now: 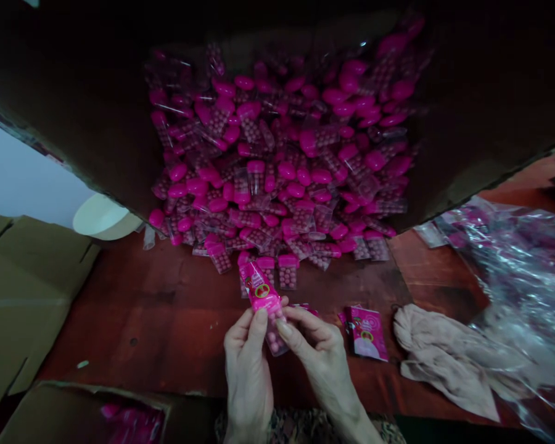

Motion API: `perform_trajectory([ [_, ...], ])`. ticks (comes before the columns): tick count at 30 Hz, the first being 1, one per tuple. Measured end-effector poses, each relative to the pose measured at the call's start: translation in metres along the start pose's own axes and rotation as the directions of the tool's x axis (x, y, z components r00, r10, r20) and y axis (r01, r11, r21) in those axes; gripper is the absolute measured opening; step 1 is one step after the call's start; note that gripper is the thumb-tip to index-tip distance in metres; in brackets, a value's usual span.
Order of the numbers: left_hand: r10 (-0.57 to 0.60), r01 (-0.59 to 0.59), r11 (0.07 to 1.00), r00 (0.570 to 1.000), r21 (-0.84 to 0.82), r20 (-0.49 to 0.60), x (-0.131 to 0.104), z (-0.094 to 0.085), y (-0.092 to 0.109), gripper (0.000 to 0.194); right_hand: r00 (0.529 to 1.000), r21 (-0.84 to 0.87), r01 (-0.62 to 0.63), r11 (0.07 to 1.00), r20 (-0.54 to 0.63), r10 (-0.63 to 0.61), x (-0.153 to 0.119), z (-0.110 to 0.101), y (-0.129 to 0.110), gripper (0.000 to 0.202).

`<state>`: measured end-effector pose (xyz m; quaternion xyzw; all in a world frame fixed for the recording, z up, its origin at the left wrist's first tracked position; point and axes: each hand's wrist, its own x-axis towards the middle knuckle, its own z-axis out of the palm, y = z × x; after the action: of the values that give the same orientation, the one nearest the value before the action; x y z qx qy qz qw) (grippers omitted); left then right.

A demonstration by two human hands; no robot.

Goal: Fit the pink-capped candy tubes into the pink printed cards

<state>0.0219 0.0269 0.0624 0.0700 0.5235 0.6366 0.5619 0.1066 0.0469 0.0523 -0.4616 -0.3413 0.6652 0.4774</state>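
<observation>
Near the table's front edge, my left hand and my right hand are closed on one small candy container. Its clear body shows pink candy balls. A printed pink sleeve covers its far part, and the thumb of my left hand presses on the lower end of that sleeve. My right thumb and fingers grip the bare clear part from the side. Just beyond stand a few pink-capped candy containers. To the right of my right hand lie flat pink printed sleeves.
A large cardboard box opens toward me, with a heap of candy containers spilling onto the red table. Rightward lie a crumpled cloth and clear plastic bag. Leftward are a white bowl, cardboard and a lower box holding pink packs.
</observation>
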Motion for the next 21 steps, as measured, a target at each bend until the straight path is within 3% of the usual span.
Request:
perform_trajectory([
  [4, -0.042, 0.049, 0.995, 0.996, -0.084, 0.082, 0.005, -0.006, 0.008, 0.03, 0.98, 0.092, -0.132, 0.987, 0.162, 0.116, 0.005, -0.003, 0.0, 0.019],
  [7, -0.048, 0.054, 0.997, 0.993, -0.05, 0.105, 0.009, -0.009, 0.012, 0.027, 0.961, 0.128, -0.178, 0.976, 0.236, 0.144, 0.006, -0.004, 0.003, 0.018],
  [13, 0.004, -0.006, 0.999, 0.999, -0.036, -0.044, 0.001, -0.001, 0.002, 0.026, 0.984, 0.057, -0.084, 0.995, 0.16, 0.074, 0.001, 0.002, 0.008, 0.015],
  [17, -0.005, 0.002, 0.999, 0.999, -0.055, -0.052, -0.004, -0.001, -0.005, 0.027, 0.996, -0.179, 0.078, 0.981, 0.045, -0.071, -0.005, 0.001, 0.015, 0.014],
  [21, -0.038, 0.035, 0.997, 0.999, -0.07, -0.037, -0.003, -0.004, -0.005, 0.026, 0.998, -0.198, 0.05, 0.979, 0.034, -0.044, -0.006, -0.001, 0.017, 0.018],
])
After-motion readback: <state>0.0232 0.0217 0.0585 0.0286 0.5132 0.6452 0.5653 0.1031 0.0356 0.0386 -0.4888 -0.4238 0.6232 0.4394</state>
